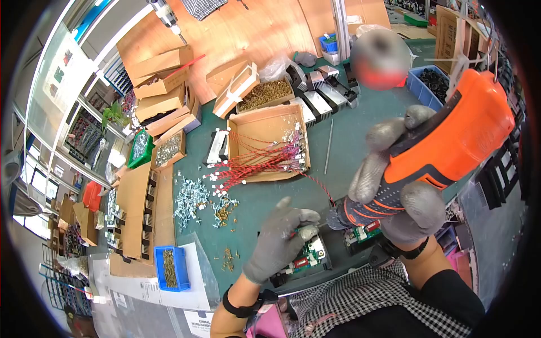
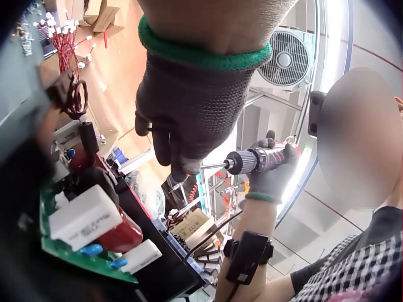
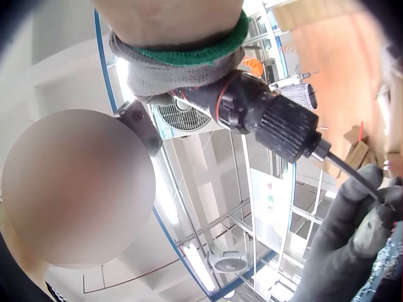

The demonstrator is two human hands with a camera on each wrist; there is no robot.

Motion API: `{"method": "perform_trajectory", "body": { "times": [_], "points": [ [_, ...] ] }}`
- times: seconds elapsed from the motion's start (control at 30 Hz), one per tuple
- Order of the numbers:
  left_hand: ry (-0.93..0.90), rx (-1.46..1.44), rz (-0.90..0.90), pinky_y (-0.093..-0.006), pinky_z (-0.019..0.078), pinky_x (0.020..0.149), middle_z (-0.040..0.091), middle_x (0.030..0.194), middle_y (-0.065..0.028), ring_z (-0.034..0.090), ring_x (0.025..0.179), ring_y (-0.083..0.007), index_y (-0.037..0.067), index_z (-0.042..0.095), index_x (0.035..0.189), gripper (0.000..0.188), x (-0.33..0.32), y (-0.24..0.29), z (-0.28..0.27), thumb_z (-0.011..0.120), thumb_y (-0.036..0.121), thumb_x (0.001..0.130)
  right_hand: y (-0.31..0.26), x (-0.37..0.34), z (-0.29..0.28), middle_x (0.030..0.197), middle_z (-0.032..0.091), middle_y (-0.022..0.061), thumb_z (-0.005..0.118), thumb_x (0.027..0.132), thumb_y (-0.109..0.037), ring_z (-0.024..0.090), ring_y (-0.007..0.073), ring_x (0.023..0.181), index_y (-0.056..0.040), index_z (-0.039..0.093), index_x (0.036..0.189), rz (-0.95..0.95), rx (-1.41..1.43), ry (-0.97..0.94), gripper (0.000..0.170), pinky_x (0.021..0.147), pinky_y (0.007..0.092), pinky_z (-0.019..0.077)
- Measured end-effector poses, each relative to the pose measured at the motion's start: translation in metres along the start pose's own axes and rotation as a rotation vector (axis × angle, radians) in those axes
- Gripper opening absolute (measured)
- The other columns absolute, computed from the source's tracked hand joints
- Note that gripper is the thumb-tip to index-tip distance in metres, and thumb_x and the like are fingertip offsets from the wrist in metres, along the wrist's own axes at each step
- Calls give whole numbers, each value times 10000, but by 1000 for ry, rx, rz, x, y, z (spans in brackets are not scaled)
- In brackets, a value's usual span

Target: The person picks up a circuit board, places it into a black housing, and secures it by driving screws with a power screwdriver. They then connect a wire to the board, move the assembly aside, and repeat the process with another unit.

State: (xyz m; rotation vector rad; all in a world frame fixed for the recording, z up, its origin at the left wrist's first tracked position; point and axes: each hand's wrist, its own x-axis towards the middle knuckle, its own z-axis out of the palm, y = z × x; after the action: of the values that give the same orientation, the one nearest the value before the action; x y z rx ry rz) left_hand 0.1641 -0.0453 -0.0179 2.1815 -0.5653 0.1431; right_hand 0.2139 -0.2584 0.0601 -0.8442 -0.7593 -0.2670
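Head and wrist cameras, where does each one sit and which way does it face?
Head: on the head, looking forward and down over the bench; gloved left hand, gloved right hand and both forearms show.
Left wrist: on the left wrist, looking along that hand to the bit; right hand and blurred head show.
Right wrist: on the right wrist, looking along the electric screwdriver, ceiling behind; both hands and blurred head show.
Both wrist views share the bit.

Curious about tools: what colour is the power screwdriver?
The power screwdriver is orange and black, clearest in the head view.
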Motion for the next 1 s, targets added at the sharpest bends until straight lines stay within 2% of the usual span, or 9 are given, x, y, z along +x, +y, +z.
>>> {"method": "perform_trajectory", "body": {
  "times": [0.2, 0.3, 0.43, 0.53, 0.6, 0.67, 0.73, 0.9, 1.0],
  "points": [
    [-7, 346, 104, -452, 356, 1024, 690, 1075, -64, 601, 1037, -281, 135, 684, 1100, 279, 65, -56, -39, 687, 268, 855, 0, 5, -17, 1187, 584, 224, 733, 775, -170, 699, 250, 734, -4, 349, 1349, 10, -94, 65, 710, 596, 362, 607],
    [119, 974, -175, -456, 280, 1096, 696, 937, -40, 612, 978, -227, 185, 718, 1034, 214, 112, -115, -51, 681, 262, 837, 1, 6, -20, 1178, 582, 224, 734, 769, -155, 700, 246, 729, -9, 349, 1348, 24, -93, 65, 711, 592, 363, 608],
    [-120, 1271, -340, -444, 246, 1123, 697, 957, -36, 609, 986, -218, 189, 731, 979, 168, 135, -135, -56, 668, 241, 832, -2, 1, -19, 1165, 579, 228, 725, 777, -153, 702, 248, 728, -9, 349, 1346, 30, -89, 86, 697, 584, 361, 608],
    [162, 1228, -186, -446, 273, 1114, 691, 966, -17, 614, 1020, -229, 180, 724, 988, 186, 118, -121, -70, 656, 159, 816, -4, 2, -16, 1158, 579, 233, 713, 789, -154, 703, 252, 731, -7, 342, 1351, 30, -70, 56, 689, 587, 364, 611],
    [679, 811, -9, -401, 356, 1059, 681, 984, -51, 617, 1013, -232, 157, 704, 1000, 239, 93, -110, -100, 615, 63, 799, -2, 0, -13, 1163, 577, 238, 705, 800, -150, 703, 259, 735, -6, 335, 1356, 31, -76, 0, 683, 594, 370, 614],
    [1075, 150, -176, -298, 449, 869, 643, 1011, -39, 568, 948, -147, 85, 639, 1058, 147, 60, -73, -130, 578, 90, 924, -2, -3, -5, 1188, 570, 249, 720, 820, -159, 705, 278, 757, -4, 312, 1371, 69, -39, -38, 703, 621, 387, 617],
    [1176, -43, 113, -294, 434, 828, 603, 998, -9, 522, 924, -112, 67, 622, 1037, 121, 26, -51, -149, 563, 156, 981, 0, -8, 5, 1210, 563, 258, 731, 839, -170, 706, 293, 783, -4, 294, 1385, 98, 22, -72, 719, 645, 398, 619],
    [96, 676, 121, -445, 293, 1094, 662, 869, 12, 584, 941, -181, 183, 712, 871, 60, -38, 6, -110, 681, 146, 836, -3, -17, 22, 1259, 533, 264, 736, 865, -198, 706, 313, 845, -29, 271, 1400, 205, 150, -186, 729, 710, 416, 623],
    [-162, 651, 83, -488, 244, 1147, 631, 817, 29, 586, 933, -184, 218, 713, 857, 128, -56, 11, -74, 678, 127, 773, -1, -27, 36, 1235, 540, 262, 744, 862, -218, 706, 307, 820, -28, 289, 1365, 263, 189, -224, 704, 705, 415, 624]
  ]
}}
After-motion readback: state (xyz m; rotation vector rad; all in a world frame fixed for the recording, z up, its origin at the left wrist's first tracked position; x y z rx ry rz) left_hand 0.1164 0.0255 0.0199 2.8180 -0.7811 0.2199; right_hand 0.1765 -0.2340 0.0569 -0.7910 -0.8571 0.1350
